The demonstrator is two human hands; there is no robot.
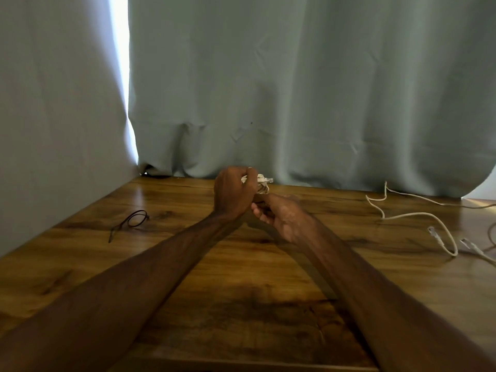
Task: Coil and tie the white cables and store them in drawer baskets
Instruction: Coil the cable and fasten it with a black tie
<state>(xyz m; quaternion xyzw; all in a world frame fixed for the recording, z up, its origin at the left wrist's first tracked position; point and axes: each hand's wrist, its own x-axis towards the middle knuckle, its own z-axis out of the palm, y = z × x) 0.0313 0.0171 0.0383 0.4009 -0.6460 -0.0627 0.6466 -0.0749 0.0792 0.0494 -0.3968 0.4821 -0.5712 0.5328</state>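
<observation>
Above the far middle of the wooden table (188, 264), my left hand (233, 194) grips a small coil of white cable (261, 182); a clear plug sticks out to the right of its fingers. My right hand (281, 214) is just below and to the right, fingers curled toward the coil; what they hold is hidden and blurred. Loose white cables (418, 214) with clear plugs lie uncoiled at the table's right side. No drawer baskets are in view.
A dark thin loop, like a band or tie (131, 221), lies on the table's left part. Grey-green curtains (295, 89) hang along the back and left edges of the table.
</observation>
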